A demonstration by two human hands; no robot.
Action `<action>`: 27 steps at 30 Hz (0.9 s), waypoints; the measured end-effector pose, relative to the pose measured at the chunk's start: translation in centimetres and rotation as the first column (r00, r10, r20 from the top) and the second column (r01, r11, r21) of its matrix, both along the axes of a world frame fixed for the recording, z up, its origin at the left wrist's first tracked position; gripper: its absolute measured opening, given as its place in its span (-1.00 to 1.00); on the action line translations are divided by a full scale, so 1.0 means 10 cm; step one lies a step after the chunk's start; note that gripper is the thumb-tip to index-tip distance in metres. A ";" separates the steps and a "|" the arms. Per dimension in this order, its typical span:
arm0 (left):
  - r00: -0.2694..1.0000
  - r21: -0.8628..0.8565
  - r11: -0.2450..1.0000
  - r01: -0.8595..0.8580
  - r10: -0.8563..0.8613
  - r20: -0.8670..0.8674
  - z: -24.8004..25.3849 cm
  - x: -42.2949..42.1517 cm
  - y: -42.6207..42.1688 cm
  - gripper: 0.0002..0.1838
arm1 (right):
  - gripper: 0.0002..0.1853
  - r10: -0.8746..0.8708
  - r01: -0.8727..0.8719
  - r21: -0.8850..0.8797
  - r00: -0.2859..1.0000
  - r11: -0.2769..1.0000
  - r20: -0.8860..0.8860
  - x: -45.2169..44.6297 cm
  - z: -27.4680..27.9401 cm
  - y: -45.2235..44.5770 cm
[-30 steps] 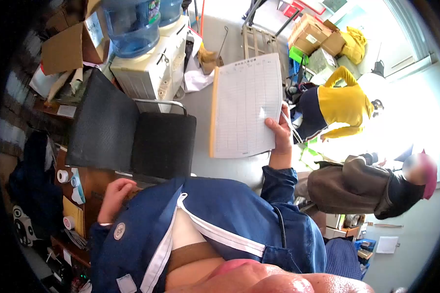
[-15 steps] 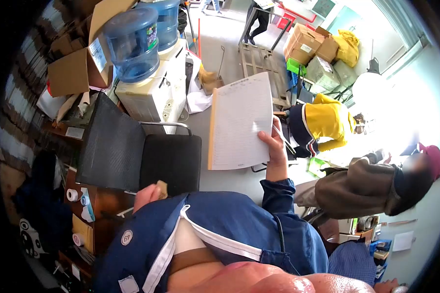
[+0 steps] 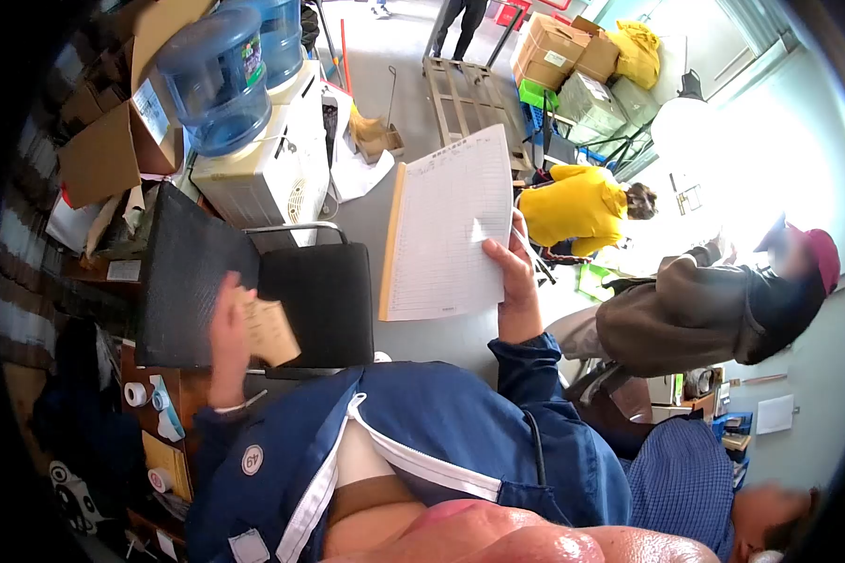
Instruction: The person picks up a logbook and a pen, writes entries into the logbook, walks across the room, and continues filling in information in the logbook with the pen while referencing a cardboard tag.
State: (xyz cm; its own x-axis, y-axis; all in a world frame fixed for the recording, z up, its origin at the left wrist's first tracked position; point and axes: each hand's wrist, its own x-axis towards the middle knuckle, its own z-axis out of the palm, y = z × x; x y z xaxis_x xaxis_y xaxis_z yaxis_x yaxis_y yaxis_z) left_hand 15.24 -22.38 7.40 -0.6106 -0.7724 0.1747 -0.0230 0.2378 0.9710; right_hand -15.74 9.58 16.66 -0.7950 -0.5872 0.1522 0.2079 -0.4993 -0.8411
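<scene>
My left hand (image 3: 227, 330) is raised at the left, in front of the black chair, with its fingers closed on a small tan card (image 3: 270, 333) that bears faint writing. My right hand (image 3: 516, 272) grips the right edge of a form booklet (image 3: 449, 230), thumb on top of the page. The booklet is held up at the centre, with a ruled table on its white page and a yellow strip down its left edge. A thin pen-like object (image 3: 538, 258) sticks out beside my right fingers.
A black chair (image 3: 314, 305) stands beyond my left hand, near water jugs (image 3: 214, 84) on a white cabinet (image 3: 258, 169). Tape rolls (image 3: 135, 394) lie at the left. People in yellow (image 3: 573, 206) and brown (image 3: 676, 314) are at the right; a cart (image 3: 465, 98) stands behind.
My left hand has risen from beside my jacket, and the tan card now shows in it. The booklet has shifted slightly left in view. The person in yellow appears lower.
</scene>
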 end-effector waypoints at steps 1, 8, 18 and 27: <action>0.978 0.090 0.983 0.160 -0.170 0.118 -0.01 -0.06 0.03 -0.56 | -0.32 0.016 -0.016 0.015 1.000 1.000 0.002 0.06 0.02 -0.05; 0.812 0.743 0.327 0.584 -0.241 -0.532 0.11 -0.71 0.57 -0.28 | -0.24 0.160 -0.160 0.171 0.987 0.972 0.014 0.54 -0.16 -0.59; 0.989 0.730 0.668 0.144 -0.071 -0.130 0.20 -1.03 0.59 -0.45 | -0.29 0.375 -0.351 0.375 0.927 0.858 0.008 0.09 -0.66 -0.96; 0.991 0.750 0.650 0.125 -0.124 -0.057 0.00 -2.58 0.58 -0.48 | -0.32 0.417 -0.455 0.303 0.890 0.837 0.185 -1.51 -1.07 -0.95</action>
State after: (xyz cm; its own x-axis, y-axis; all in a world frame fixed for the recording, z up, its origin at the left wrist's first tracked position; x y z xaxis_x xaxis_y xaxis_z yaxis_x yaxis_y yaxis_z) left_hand -10.56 -16.56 7.39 -0.7111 -0.5573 -0.4287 -0.0473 -0.5704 0.8200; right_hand -30.85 0.12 5.98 -0.4447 -0.8767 -0.1832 0.4365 -0.0336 -0.8991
